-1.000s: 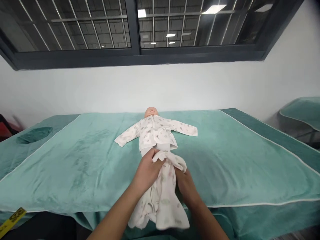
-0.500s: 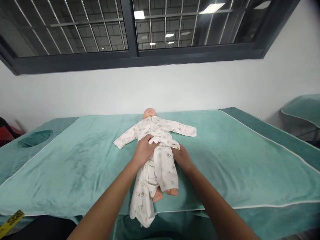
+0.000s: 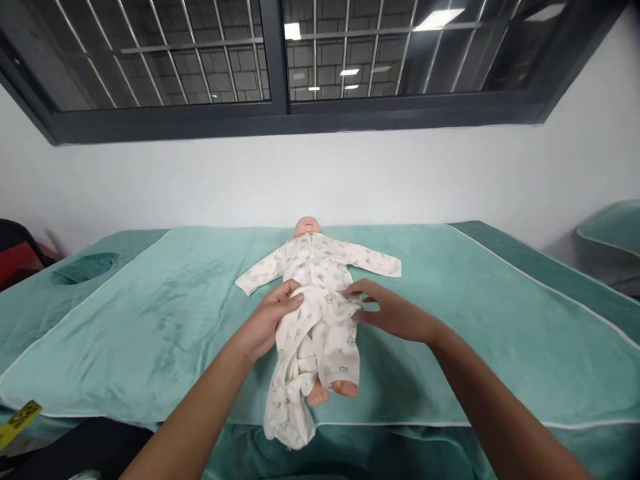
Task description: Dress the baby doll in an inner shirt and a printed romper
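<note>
Behind everything, a white wall (image 3: 200,180) is noted, with a green-covered bed (image 3: 175,333) set along it. A doll (image 3: 307,225) is laid across the middle of the bed, its long axis running from wall side to near edge, head toward the wall and feet toward the camera. The torso is covered by a printed white shirt (image 3: 317,263), its sleeves stretched out to both sides. Printed trousers (image 3: 340,340) are drawn up to the shirt hem, legs pointed at the near edge; one trouser leg is trailed past that edge. At the waist, the trousers are pinched between thumb and fingers of the left hand (image 3: 265,323); at the opposite side they are touched by the right hand (image 3: 395,313), its fingers spread from the thumb. Bare feet (image 3: 345,389) are exposed below.
</note>
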The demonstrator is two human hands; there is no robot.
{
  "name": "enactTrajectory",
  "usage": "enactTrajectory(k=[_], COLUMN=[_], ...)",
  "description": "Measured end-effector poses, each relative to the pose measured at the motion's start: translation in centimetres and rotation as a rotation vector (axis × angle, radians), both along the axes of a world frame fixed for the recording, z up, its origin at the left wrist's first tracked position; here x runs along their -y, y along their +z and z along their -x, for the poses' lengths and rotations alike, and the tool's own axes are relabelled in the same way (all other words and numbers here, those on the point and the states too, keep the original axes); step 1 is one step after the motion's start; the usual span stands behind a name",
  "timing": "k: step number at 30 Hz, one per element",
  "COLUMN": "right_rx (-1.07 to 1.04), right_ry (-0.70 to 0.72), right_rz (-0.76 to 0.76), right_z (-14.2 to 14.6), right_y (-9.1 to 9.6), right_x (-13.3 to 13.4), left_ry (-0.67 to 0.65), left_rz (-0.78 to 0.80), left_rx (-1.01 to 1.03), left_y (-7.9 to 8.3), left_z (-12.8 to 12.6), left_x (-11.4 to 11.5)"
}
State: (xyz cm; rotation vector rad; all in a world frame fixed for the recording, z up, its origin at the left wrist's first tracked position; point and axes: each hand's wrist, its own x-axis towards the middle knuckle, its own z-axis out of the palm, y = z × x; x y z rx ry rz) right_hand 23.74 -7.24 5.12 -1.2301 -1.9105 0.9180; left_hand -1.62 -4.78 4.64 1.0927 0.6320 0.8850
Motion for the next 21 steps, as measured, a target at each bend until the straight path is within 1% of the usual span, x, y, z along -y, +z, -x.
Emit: enactTrajectory(k=[2, 4, 6, 8, 9, 10, 12, 13, 14, 15, 16, 18, 19, 21], right_rx=[-0.005, 0.013, 0.028, 0.005, -0.031, -0.084, -0.222, -0.301, -0.378, -0.454, -0.521, -0.598, -0.584, -0.440], right_ry=[0.044, 0.074, 0.065, 0.060, 0.059, 0.054, 0.036, 0.041, 0.061, 0.081, 0.102, 0.142, 0.170, 0.241], right_rz=[-0.005, 0.009, 0.023, 0.077, 0.122, 0.172, 0.276, 0.335, 0.395, 0.444, 0.482, 0.527, 0.532, 0.489], right_z=[1.5, 3.3, 4.7, 5.3, 5.2, 5.1, 4.7, 4.6, 4.6, 4.7, 5.0, 5.7, 6.1, 6.8], right_y=[2.3, 3.6, 4.1, 4.1, 4.1, 4.0, 3.8, 3.7, 3.5, 3.3, 3.1, 2.7, 2.4, 2.1], right_x=[0.6, 0.6, 0.0, -0.9, -1.3, -1.6, -2.0, -2.1, -2.1, -2.1, -2.1, -2.1, -2.1, -2.1], left_ry=[0.032, 0.083, 0.154, 0.194, 0.168, 0.107, -0.066, -0.132, -0.151, -0.120, -0.049, 0.139, 0.211, 0.273], left_rz=[-0.043, -0.095, -0.137, -0.162, -0.165, -0.163, -0.154, -0.144, -0.132, -0.118, -0.100, -0.063, -0.043, -0.008], left_rx=[0.004, -0.019, -0.053, -0.108, -0.151, -0.201, -0.286, -0.297, -0.279, -0.239, -0.184, -0.055, 0.000, 0.047], left_y=[0.6, 1.5, 2.1, 2.3, 2.2, 1.9, 1.2, 0.8, 0.3, -0.1, -0.5, -1.0, -1.1, -1.0], left_z=[-1.6, -2.8, -3.2, -2.5, -1.9, -1.2, 0.1, 0.6, 0.8, 0.8, 0.6, -0.2, -0.7, -1.7], left_x=[0.2, 0.3, 0.3, 0.3, 0.3, 0.3, 0.3, 0.3, 0.2, 0.1, -0.1, -0.5, -0.7, -1.0])
